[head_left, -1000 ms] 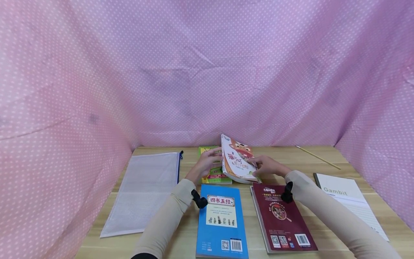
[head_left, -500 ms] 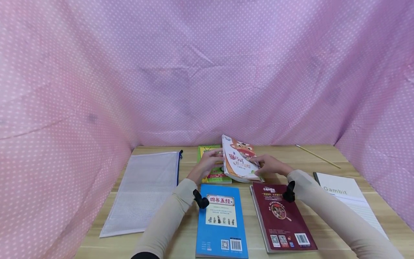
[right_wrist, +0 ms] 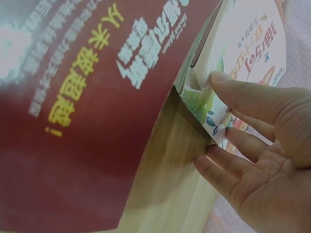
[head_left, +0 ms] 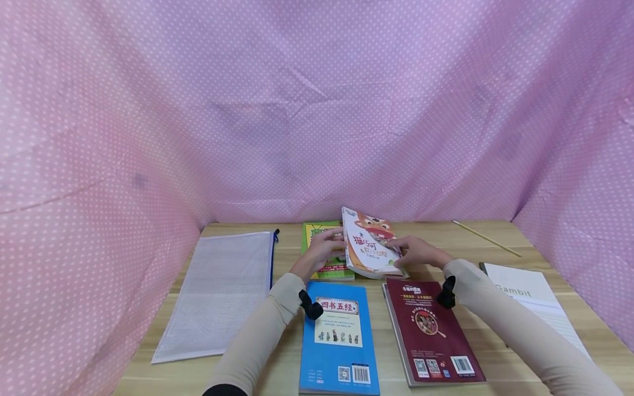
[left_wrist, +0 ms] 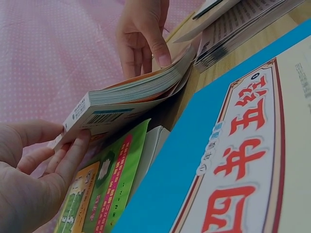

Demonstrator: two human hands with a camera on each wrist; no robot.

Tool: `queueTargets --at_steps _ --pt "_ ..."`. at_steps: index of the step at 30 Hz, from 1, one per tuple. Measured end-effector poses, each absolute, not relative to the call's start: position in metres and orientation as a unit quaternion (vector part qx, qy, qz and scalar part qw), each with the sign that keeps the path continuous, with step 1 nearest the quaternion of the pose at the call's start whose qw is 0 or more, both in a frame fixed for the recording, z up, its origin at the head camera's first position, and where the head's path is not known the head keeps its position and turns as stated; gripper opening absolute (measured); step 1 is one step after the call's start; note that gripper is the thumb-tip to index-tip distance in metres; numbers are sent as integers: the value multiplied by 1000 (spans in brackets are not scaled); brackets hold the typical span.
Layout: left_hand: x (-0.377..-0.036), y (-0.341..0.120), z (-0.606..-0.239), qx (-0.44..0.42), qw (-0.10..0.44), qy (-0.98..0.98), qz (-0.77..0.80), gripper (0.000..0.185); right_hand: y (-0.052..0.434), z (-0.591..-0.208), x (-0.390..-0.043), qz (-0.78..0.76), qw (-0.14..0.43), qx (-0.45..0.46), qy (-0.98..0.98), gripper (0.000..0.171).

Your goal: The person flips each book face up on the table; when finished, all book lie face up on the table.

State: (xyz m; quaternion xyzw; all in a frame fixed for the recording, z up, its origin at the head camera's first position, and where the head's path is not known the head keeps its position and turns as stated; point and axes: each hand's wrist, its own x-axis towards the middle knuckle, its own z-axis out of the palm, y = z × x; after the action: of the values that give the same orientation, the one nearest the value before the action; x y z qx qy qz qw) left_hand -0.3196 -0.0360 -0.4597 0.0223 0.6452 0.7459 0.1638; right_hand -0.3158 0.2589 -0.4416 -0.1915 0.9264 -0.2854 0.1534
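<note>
A thick white paperback book (head_left: pixel 364 253) with a cartoon animal on its cover is tilted up at the back of the table, its left side raised over a green book (head_left: pixel 337 270). My left hand (head_left: pixel 321 252) grips its spine, with fingers on the spine and under the back cover (left_wrist: pixel 109 115). At the opposite lower corner my right hand (head_left: pixel 420 252) pinches the white book, thumb on the front cover and fingers at the edge (right_wrist: pixel 262 131). The pages fan slightly apart near the right thumb in the left wrist view.
Nearer me lie a blue book (head_left: pixel 339 357) and a maroon book (head_left: pixel 436 346). A white mesh zip pouch (head_left: pixel 218 297) is on the left. To the right are a notepad (head_left: pixel 540 302) marked Gambit and a pencil (head_left: pixel 487 238). A pink dotted cloth (head_left: pixel 317 137) hangs behind.
Both hands and the white book have shifted slightly to the right, showing a little more of the green book. The other books stay where they were.
</note>
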Motion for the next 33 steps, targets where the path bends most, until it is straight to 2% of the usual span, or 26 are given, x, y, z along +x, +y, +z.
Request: queueTargets --at_steps 33 --pt "-314 -16 -461 1 162 677 718 50 275 -442 -316 -264 160 -173 935 58"
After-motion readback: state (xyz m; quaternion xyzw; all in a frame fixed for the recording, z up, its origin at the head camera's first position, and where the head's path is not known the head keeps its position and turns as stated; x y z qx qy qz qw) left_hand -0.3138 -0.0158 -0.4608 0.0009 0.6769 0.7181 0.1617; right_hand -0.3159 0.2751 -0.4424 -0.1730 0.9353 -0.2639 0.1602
